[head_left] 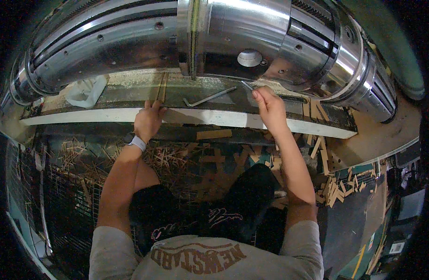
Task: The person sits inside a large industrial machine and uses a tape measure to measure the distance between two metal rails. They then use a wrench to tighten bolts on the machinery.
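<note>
My right hand [271, 109] is closed round a slim metal tool [247, 86], whose bright end points up and left towards the big steel cylinder [242, 42]. Most of the tool is hidden in my fist. Further left, my left hand [149, 120] reaches over the white edge of the ledge [209, 116], its fingers apart. Its fingertips lie by thin brown strips [162, 88], and I cannot make out whether they touch them. Between my hands an L-shaped hex key [212, 97] lies on the dark ledge, apart from both.
A crumpled translucent plastic bag or container [86, 91] rests on the ledge at the left. Brown cardboard-like pieces [317, 109] lie at its right end. Below, thin offcuts [167, 156] and more brown pieces [342, 189] are scattered. The cylinder spans the far side.
</note>
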Available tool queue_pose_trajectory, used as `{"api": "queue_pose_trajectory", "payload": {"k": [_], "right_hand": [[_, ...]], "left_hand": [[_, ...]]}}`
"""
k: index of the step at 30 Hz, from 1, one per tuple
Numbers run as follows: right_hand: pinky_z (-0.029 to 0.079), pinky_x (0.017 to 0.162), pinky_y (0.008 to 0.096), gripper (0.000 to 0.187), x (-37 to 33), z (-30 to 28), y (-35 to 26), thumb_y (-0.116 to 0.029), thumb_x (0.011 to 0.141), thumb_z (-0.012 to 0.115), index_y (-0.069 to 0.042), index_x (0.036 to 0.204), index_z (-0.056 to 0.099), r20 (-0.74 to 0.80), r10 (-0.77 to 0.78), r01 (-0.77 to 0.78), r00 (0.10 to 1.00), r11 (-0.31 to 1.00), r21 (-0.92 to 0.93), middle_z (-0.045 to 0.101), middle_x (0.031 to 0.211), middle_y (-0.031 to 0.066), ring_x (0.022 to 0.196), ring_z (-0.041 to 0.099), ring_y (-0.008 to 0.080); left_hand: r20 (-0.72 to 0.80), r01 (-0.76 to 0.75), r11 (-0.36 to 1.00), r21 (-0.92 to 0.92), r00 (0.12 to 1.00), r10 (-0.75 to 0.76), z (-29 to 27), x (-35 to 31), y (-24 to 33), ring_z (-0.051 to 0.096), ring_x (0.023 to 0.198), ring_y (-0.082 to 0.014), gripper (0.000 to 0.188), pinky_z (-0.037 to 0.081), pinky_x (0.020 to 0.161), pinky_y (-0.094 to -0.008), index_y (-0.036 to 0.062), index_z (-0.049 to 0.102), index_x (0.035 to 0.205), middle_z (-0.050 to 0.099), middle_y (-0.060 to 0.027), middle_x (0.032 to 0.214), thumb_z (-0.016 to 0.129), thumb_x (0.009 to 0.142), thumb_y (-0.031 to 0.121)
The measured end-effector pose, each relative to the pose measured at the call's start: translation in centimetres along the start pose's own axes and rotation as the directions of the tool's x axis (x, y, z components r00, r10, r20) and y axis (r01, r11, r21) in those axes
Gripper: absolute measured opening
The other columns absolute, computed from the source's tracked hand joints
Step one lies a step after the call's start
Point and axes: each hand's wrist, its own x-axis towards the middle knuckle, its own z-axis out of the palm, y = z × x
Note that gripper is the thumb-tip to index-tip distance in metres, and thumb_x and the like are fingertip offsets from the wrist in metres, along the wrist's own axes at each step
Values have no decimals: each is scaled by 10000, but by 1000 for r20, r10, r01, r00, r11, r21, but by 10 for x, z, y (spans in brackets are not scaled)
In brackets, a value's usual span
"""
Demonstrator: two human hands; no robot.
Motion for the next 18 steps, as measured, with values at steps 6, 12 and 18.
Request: {"api": "queue_pose_trajectory", "payload": {"k": [6, 12, 18], "right_hand": [[449, 557, 405, 215, 11, -12, 0, -280, 841, 511, -73, 800, 553, 39, -55, 60, 998, 986, -158, 554, 762, 122, 670, 558, 335], [435, 552, 381, 252, 14, -11, 8, -317, 854, 491, -78, 797, 548, 93, -14, 26, 996, 991, -128, 546, 730, 113, 636, 536, 304], [341, 400, 250, 440, 4, 18, 30, -506, 862, 406, -100, 753, 536, 590, 252, -594, 767, 627, 504, 495, 620, -12, 513, 453, 108]], "left_hand": [[-20, -46, 999, -21, 999, 45, 2, 1, -1, 569, 651, -366, 248, 468, 533, -448, 62, 498, 919, 512, -195, 878, 503, 837, 296], [-81, -91, 996, 0, 993, 91, 3, 2, -2, 560, 612, -357, 223, 455, 486, -435, 52, 486, 872, 508, -194, 859, 518, 829, 269], [-38, -131, 988, -87, 991, 128, 0, 2, -4, 549, 583, -347, 194, 436, 455, -433, 49, 518, 924, 499, -184, 857, 543, 809, 204]]}}
